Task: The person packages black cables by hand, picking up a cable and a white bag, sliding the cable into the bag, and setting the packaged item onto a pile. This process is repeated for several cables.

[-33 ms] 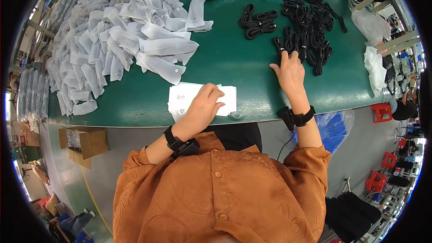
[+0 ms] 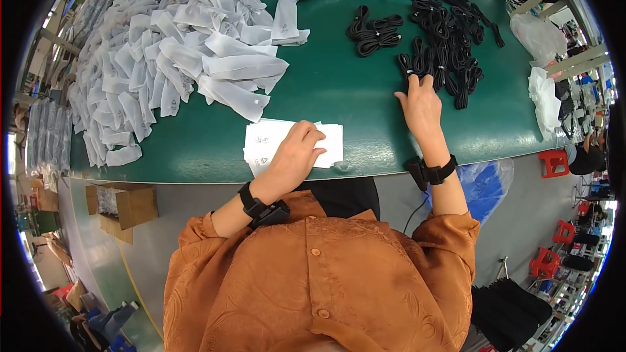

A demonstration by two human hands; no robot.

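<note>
Resting on the near edge of the green counter, a small stack of flat white bags lies w/ its long axis running left-right, roughly parallel to the counter edge. L hand sits on top of the stack: grip half curled, fingers bent down onto the top bag, pressing rather than enclosing; whether a bag is pinched cannot be told.

R hand is well apart, further right and further up the counter. Grip open, fingers spread flat, tips touching the near end of the black cable bundles; nothing enclosed. Bundles nearest the fingers run w/ long axis approx. away from the person; pile extends toward the far right of the counter. A separate small group of coiled cables lies left of the main pile, long axis approx. left-right.

Large heap of white bags covers the counter's left side. Both wrists carry black bands.
</note>
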